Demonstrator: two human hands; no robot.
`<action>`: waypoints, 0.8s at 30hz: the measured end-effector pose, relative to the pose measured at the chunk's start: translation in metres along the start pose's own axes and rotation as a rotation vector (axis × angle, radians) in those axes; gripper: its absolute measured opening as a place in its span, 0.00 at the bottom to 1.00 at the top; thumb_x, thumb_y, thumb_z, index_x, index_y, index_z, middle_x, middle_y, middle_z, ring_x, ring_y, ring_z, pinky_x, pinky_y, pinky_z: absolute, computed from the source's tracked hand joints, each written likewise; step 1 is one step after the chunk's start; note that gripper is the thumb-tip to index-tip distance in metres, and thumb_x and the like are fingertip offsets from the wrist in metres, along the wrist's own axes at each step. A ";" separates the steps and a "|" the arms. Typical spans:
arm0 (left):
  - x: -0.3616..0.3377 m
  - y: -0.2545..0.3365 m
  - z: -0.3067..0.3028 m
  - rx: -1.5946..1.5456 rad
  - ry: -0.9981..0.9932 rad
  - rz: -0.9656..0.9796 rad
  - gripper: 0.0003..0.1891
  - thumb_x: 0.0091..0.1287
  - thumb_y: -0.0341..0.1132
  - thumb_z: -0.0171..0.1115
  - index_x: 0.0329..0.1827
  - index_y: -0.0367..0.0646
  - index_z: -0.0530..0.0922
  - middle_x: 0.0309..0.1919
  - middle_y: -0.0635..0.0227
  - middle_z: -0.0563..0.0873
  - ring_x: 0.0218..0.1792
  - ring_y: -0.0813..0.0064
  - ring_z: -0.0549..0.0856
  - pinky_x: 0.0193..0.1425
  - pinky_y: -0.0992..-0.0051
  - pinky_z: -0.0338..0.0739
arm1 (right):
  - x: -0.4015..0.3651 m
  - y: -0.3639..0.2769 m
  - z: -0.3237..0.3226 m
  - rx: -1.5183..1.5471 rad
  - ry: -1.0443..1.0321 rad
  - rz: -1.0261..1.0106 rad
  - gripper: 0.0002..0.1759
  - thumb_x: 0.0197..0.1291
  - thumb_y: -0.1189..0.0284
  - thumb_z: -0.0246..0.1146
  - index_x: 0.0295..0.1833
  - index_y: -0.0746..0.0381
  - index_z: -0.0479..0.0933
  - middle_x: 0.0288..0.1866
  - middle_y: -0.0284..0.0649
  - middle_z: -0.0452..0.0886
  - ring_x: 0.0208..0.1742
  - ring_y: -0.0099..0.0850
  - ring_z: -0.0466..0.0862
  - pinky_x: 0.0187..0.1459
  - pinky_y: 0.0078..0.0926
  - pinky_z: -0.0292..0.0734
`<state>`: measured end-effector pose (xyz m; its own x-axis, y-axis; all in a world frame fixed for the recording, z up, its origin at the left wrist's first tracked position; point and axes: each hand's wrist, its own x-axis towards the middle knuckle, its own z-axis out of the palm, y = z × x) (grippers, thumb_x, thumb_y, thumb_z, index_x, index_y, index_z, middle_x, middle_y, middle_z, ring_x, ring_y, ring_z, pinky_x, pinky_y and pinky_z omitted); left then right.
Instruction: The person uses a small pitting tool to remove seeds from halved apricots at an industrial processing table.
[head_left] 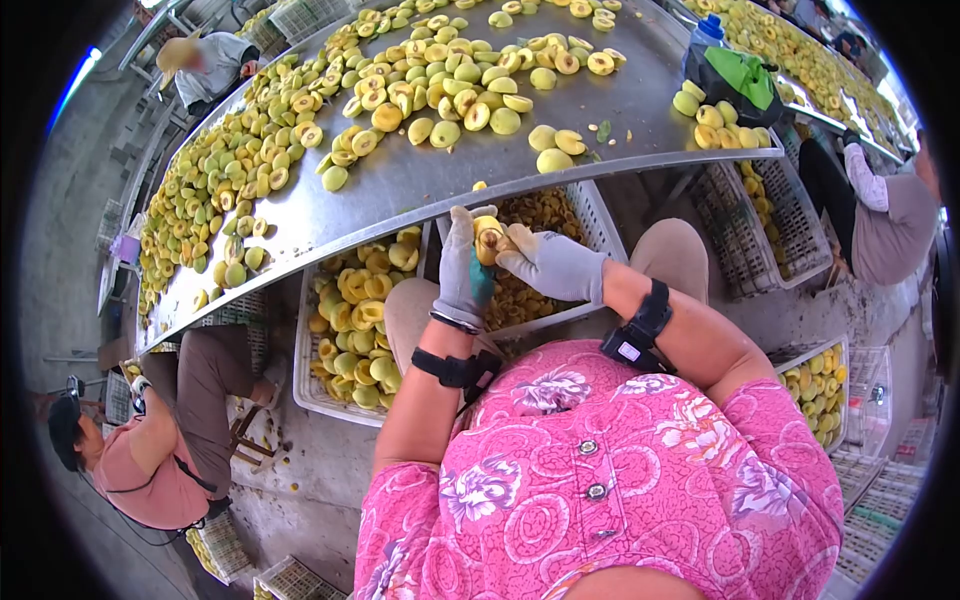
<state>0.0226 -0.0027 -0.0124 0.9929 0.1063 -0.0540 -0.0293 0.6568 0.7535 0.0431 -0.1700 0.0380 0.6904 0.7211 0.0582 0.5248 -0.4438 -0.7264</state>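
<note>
My left hand (463, 275), in a grey glove, is closed around a halved yellow stone fruit (487, 232), which looks like a peach or plum with a brown centre. It holds the fruit just off the table's front edge. My right hand (565, 267), gloved too, pinches its fingers against the fruit's cut side. A small brownish thing shows at those fingertips, too small to name. Below both hands stands a white crate (598, 225) with brown pits and scraps. Left of it, another crate (300, 345) is filled with yellow fruit halves.
Many cut fruits (440, 75) lie heaped on the metal table (390, 190). A blue-capped bottle (708, 32) and green bag (745, 78) sit at its right end. People work at left (150, 460), far left (205, 65) and right (890, 220). More crates (820, 225) stand right.
</note>
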 end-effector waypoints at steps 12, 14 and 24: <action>0.009 0.017 -0.005 0.566 -0.124 -0.554 0.27 0.71 0.60 0.54 0.46 0.41 0.81 0.36 0.69 0.84 0.35 0.78 0.83 0.37 0.78 0.78 | -0.016 0.013 0.016 -0.021 -0.144 0.043 0.19 0.70 0.60 0.55 0.55 0.64 0.67 0.37 0.57 0.82 0.41 0.58 0.82 0.40 0.50 0.74; 0.007 0.024 0.000 0.421 -0.089 -0.443 0.27 0.72 0.60 0.53 0.47 0.41 0.80 0.38 0.69 0.84 0.36 0.79 0.83 0.40 0.79 0.78 | -0.009 0.031 0.030 0.007 -0.030 -0.050 0.18 0.71 0.62 0.55 0.55 0.64 0.68 0.38 0.56 0.83 0.41 0.57 0.82 0.40 0.48 0.75; -0.001 0.015 0.020 0.032 0.053 0.172 0.27 0.74 0.57 0.49 0.35 0.38 0.78 0.31 0.58 0.83 0.33 0.64 0.83 0.40 0.65 0.81 | 0.003 -0.016 0.014 0.869 -0.275 0.368 0.18 0.73 0.54 0.50 0.52 0.58 0.70 0.23 0.30 0.70 0.15 0.22 0.70 0.15 0.21 0.66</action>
<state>0.0230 -0.0077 0.0116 0.9659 0.2553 0.0436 -0.1939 0.6014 0.7751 0.0302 -0.1533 0.0400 0.5394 0.7639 -0.3542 -0.3248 -0.1993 -0.9245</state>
